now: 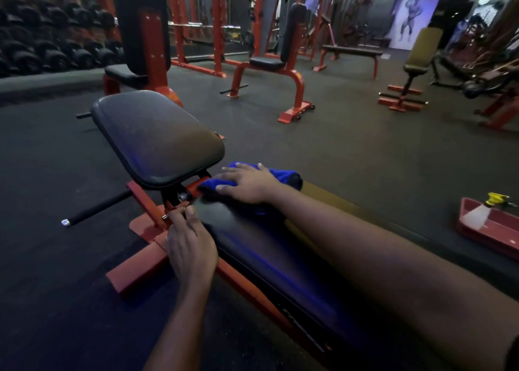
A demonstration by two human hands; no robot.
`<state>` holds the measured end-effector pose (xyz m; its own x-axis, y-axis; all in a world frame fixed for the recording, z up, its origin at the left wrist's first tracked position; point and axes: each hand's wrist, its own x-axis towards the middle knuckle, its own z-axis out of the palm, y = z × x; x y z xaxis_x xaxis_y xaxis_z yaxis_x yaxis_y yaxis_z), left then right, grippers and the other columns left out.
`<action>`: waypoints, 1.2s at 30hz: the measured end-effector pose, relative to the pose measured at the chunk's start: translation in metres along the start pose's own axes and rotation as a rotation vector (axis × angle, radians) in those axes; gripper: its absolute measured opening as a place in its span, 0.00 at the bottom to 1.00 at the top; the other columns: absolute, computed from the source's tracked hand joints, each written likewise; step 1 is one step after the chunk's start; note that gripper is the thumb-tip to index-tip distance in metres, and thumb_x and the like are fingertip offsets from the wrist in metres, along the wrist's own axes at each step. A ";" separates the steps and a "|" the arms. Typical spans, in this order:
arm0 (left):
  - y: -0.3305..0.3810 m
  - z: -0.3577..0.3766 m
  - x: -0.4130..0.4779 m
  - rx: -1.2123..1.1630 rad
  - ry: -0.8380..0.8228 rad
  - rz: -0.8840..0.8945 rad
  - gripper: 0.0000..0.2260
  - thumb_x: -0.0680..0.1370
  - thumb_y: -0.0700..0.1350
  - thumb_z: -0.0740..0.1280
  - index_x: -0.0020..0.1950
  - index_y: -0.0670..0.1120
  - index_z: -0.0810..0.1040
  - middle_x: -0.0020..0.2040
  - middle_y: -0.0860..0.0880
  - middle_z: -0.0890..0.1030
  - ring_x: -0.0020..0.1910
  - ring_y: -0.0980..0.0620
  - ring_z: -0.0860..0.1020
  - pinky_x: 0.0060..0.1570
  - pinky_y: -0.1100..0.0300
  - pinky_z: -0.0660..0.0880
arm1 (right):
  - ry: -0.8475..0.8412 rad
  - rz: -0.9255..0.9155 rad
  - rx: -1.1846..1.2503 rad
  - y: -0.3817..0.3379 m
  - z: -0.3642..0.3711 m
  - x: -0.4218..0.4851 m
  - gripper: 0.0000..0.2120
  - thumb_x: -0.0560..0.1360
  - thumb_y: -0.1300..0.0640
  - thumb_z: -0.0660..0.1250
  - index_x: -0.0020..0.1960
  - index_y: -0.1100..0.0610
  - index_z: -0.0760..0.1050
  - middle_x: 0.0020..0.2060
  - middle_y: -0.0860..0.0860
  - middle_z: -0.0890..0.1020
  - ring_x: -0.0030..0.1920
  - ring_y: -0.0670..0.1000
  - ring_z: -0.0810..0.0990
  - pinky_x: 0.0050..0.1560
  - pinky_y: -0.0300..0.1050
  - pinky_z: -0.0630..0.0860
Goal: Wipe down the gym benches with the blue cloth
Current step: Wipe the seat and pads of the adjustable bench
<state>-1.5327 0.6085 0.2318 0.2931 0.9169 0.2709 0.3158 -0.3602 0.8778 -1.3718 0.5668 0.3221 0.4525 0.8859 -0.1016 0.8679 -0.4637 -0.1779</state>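
Soft and floppy, the blue cloth (286,175) is pressed onto the bench pad (266,252) under a flat, spread right hand (247,185), so it's probably best gripped bunched up.

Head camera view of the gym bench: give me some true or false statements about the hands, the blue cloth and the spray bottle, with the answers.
1. The right hand lies flat on the bright blue cloth. True.
2. The bright blue cloth rests on the tilted black seat pad. False: it lies on the end of the long black bench pad, next to the seat pad.
3. The clear spray bottle with a yellow nozzle sits in a red tray on the dark floor. True.
4. The left hand holds the spray bottle. False: it is at the near corner of the long black bench pad, by the orange frame.
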 end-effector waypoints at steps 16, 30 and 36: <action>0.041 0.001 0.015 -0.022 -0.056 0.131 0.29 0.81 0.59 0.45 0.62 0.41 0.75 0.61 0.37 0.78 0.63 0.39 0.73 0.66 0.45 0.66 | 0.036 0.635 0.115 0.144 -0.022 -0.131 0.32 0.81 0.33 0.47 0.78 0.49 0.63 0.76 0.56 0.68 0.74 0.60 0.68 0.70 0.54 0.65; 0.028 0.008 0.015 0.001 -0.110 0.111 0.25 0.84 0.60 0.45 0.69 0.48 0.71 0.64 0.44 0.76 0.65 0.45 0.71 0.67 0.44 0.66 | -0.046 0.308 0.232 0.117 -0.029 -0.032 0.32 0.79 0.30 0.54 0.79 0.43 0.60 0.76 0.52 0.67 0.75 0.56 0.67 0.73 0.48 0.61; 0.029 0.014 0.018 -0.055 -0.064 0.103 0.28 0.81 0.64 0.43 0.61 0.48 0.74 0.56 0.47 0.78 0.57 0.46 0.74 0.59 0.44 0.71 | -0.069 0.368 0.313 0.131 -0.030 -0.009 0.27 0.84 0.40 0.53 0.72 0.58 0.72 0.71 0.56 0.75 0.70 0.56 0.73 0.67 0.45 0.66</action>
<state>-1.5055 0.6126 0.2562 0.3794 0.8619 0.3365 0.2312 -0.4405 0.8675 -1.2555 0.4985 0.3292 0.6938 0.6653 -0.2758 0.5453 -0.7354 -0.4024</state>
